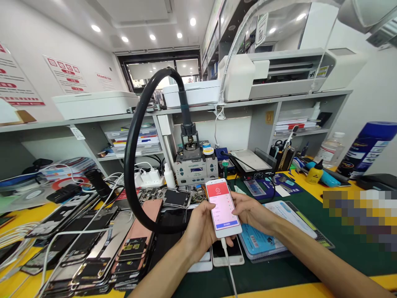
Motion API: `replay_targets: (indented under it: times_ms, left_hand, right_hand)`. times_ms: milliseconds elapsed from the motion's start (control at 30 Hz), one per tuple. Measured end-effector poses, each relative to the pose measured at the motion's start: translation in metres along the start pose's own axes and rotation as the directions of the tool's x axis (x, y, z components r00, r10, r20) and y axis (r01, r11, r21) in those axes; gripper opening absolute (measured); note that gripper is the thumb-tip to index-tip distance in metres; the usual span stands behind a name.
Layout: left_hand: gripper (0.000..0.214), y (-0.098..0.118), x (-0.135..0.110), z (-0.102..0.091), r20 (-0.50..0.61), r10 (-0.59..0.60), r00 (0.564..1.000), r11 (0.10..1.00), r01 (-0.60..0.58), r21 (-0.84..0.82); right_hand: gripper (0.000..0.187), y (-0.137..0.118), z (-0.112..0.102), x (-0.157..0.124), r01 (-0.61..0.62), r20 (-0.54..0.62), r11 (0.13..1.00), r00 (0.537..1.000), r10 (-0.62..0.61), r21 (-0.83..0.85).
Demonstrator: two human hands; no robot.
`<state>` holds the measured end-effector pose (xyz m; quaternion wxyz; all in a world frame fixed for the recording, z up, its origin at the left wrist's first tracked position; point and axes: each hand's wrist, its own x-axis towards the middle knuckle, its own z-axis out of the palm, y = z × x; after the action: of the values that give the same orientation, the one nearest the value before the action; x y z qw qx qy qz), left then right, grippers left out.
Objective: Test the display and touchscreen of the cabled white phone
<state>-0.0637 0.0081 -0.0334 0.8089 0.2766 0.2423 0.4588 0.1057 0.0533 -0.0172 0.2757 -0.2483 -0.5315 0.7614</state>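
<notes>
A white smartphone [222, 213] is held upright between both hands, its lit screen red at the top with a list and a blue bar below. My left hand [202, 223] grips its left edge, the thumb over the screen. On the other side my right hand [248, 209] is closed on the right edge, a thumb or finger touching the glass. A white charging cable [228, 263] is plugged into the phone's lower end. Beneath it lies another white phone [219, 259], partly covered. A blue packet [256, 240] rests on a stack under my right forearm.
Stacked phone parts and screens [102, 244] fill the left of the bench. A black hose [132, 165] arches from the hot air station [192, 169]. Behind stand a bottle of yellow liquid [314, 173], a blue spray can [367, 149] and a shelf [260, 111].
</notes>
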Motion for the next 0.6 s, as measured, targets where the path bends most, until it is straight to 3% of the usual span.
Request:
replay_targets:
  times_ms: [200, 600]
  left_hand:
    - [0.056, 0.0001, -0.0012, 0.0015, -0.077, -0.023, 0.997, 0.992, 0.033, 0.126]
    - [0.052, 0.0013, -0.0011, 0.0061, -0.107, -0.015, 0.994, 0.995, 0.026, 0.100]
  right_hand:
    - [0.050, -0.0006, 0.0004, 0.0003, -0.014, -0.034, 0.999, 0.999, 0.015, 0.034]
    - [0.050, 0.0008, -0.0017, 0.0009, 0.001, -0.015, 0.997, 1.000, 0.000, 0.078]
